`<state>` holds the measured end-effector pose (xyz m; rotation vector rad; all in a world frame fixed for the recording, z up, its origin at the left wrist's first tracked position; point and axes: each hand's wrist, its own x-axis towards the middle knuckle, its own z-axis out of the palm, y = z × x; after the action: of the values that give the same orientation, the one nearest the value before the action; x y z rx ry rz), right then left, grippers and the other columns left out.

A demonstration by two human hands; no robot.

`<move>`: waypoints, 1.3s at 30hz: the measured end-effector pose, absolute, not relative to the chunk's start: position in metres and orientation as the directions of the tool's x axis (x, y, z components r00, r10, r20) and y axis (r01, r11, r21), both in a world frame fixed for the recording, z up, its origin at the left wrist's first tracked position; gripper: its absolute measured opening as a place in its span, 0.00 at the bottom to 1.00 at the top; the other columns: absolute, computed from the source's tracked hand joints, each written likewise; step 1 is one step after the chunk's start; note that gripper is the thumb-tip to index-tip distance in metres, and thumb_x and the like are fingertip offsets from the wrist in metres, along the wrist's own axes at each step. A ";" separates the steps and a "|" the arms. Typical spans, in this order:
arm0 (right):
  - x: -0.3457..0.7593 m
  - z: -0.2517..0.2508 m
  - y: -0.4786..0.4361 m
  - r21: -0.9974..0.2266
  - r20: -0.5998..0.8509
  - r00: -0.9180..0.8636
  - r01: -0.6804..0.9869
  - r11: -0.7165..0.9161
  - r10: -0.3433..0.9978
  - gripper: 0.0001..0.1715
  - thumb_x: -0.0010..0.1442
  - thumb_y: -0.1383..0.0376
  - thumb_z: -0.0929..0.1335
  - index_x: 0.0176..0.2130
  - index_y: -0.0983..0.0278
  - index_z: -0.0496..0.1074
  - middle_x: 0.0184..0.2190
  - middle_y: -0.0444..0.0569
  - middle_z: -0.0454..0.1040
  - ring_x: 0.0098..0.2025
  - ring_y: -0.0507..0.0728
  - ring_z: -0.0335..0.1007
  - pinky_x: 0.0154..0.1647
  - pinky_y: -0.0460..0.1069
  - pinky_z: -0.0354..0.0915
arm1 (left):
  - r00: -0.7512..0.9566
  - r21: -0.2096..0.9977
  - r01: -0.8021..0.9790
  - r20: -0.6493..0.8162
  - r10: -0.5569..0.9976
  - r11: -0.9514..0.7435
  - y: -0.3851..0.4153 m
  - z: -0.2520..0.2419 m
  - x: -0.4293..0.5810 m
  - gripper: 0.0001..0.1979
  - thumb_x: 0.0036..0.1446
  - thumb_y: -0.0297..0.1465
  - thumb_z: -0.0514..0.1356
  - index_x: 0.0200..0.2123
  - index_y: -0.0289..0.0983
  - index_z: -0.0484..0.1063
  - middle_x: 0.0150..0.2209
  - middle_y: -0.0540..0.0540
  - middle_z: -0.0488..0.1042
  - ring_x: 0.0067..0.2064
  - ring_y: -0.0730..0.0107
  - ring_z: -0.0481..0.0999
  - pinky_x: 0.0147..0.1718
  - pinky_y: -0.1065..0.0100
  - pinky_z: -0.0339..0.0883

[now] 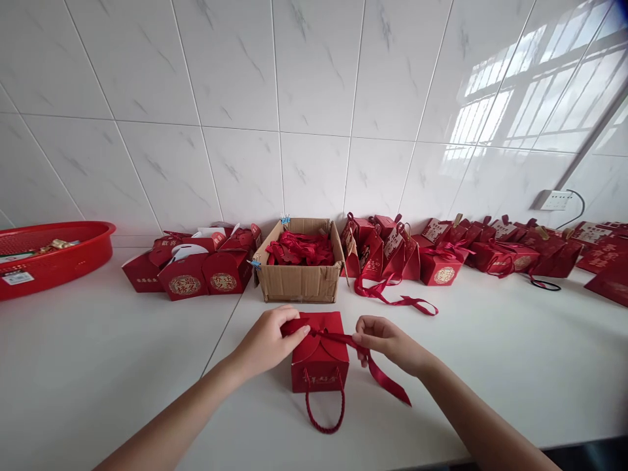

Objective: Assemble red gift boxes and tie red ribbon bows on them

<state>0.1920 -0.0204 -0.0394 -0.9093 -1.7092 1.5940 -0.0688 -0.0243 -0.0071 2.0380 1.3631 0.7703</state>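
Observation:
A small red gift box [318, 366] with gold lettering and a red cord handle stands on the white counter in front of me. My left hand [267, 340] rests on its top left, fingers curled and pinching one end of a red ribbon [377, 373]. My right hand [387, 341], to the right of the box, pinches the same ribbon, whose loose end trails down to the right.
A cardboard carton [299, 278] full of red ribbons sits against the tiled wall. Open red boxes [193, 268] lie to its left, many tied red boxes [441, 258] to its right. A red plastic basket [59, 258] stands far left. A wall socket [553, 199] with cable is far right.

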 end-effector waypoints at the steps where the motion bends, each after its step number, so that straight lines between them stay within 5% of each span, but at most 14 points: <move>1: 0.195 -0.041 -0.022 -0.998 -0.024 -0.579 0.061 0.014 0.815 0.20 0.57 0.50 0.69 0.34 0.62 0.63 0.22 0.41 0.71 0.25 0.53 0.70 0.32 0.49 0.64 | 0.324 0.732 0.605 0.133 0.937 -0.313 -0.024 -0.006 -0.073 0.17 0.56 0.42 0.56 0.23 0.38 0.57 0.25 0.53 0.57 0.28 0.72 0.58 0.29 0.70 0.54; 4: 0.208 -0.041 -0.024 -0.999 -0.031 -0.642 -0.009 -0.048 0.766 0.15 0.62 0.54 0.66 0.41 0.62 0.65 0.22 0.41 0.73 0.27 0.53 0.73 0.35 0.50 0.65 | 0.375 0.767 0.585 0.032 0.927 -0.263 -0.026 -0.004 -0.087 0.17 0.56 0.44 0.56 0.25 0.38 0.61 0.24 0.54 0.58 0.28 0.72 0.58 0.28 0.70 0.54; 9: 0.226 -0.034 -0.028 -0.989 0.003 -0.729 -0.105 -0.107 0.684 0.09 0.58 0.62 0.70 0.37 0.65 0.71 0.28 0.48 0.77 0.33 0.58 0.77 0.40 0.54 0.67 | 0.392 0.798 0.578 -0.088 0.916 -0.171 -0.030 0.004 -0.112 0.17 0.55 0.45 0.57 0.25 0.38 0.62 0.25 0.53 0.60 0.28 0.71 0.61 0.27 0.71 0.55; 14: 0.222 -0.027 -0.036 -0.957 0.065 -0.671 -0.252 -0.145 0.738 0.22 0.52 0.64 0.73 0.47 0.56 0.68 0.30 0.43 0.77 0.35 0.59 0.78 0.45 0.58 0.67 | 0.316 0.812 0.564 -0.043 0.948 -0.152 -0.028 0.024 -0.128 0.12 0.53 0.41 0.61 0.30 0.38 0.66 0.28 0.53 0.63 0.30 0.73 0.62 0.29 0.74 0.57; 17: 0.212 -0.025 -0.038 -0.946 0.081 -0.657 -0.287 -0.150 0.750 0.18 0.52 0.64 0.73 0.44 0.56 0.71 0.32 0.43 0.76 0.35 0.58 0.78 0.45 0.57 0.67 | 0.325 0.807 0.561 -0.010 0.946 -0.184 -0.026 0.041 -0.130 0.09 0.53 0.37 0.61 0.31 0.37 0.68 0.30 0.54 0.67 0.34 0.73 0.65 0.33 0.74 0.58; 26: 0.190 -0.007 -0.022 -0.944 0.271 -0.370 -0.284 0.169 0.889 0.14 0.52 0.57 0.74 0.38 0.59 0.75 0.29 0.45 0.75 0.31 0.54 0.74 0.35 0.50 0.67 | 0.439 0.831 0.497 0.008 0.899 -0.250 -0.026 0.089 -0.129 0.08 0.51 0.32 0.64 0.30 0.35 0.69 0.27 0.54 0.68 0.28 0.77 0.64 0.30 0.74 0.58; 35: 0.182 0.033 -0.008 -0.893 0.437 -0.122 -0.181 0.413 0.891 0.15 0.55 0.57 0.73 0.26 0.63 0.69 0.18 0.39 0.64 0.21 0.47 0.55 0.22 0.45 0.52 | 0.428 0.871 0.360 0.164 0.889 -0.334 -0.024 0.123 -0.100 0.07 0.53 0.34 0.63 0.33 0.38 0.68 0.32 0.50 0.68 0.31 0.74 0.64 0.28 0.72 0.58; 39: 0.177 0.048 -0.006 -0.899 0.435 -0.144 -0.122 0.420 0.889 0.15 0.55 0.55 0.72 0.27 0.62 0.69 0.19 0.42 0.68 0.21 0.48 0.57 0.21 0.45 0.52 | 0.391 0.780 0.495 0.193 0.900 -0.382 -0.017 0.120 -0.089 0.10 0.53 0.38 0.62 0.31 0.38 0.69 0.31 0.50 0.68 0.34 0.71 0.67 0.32 0.70 0.62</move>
<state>0.1771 -0.0058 0.0481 -0.7292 -1.4415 1.0292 -0.0887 -0.0165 0.1198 2.0205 1.1904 0.8273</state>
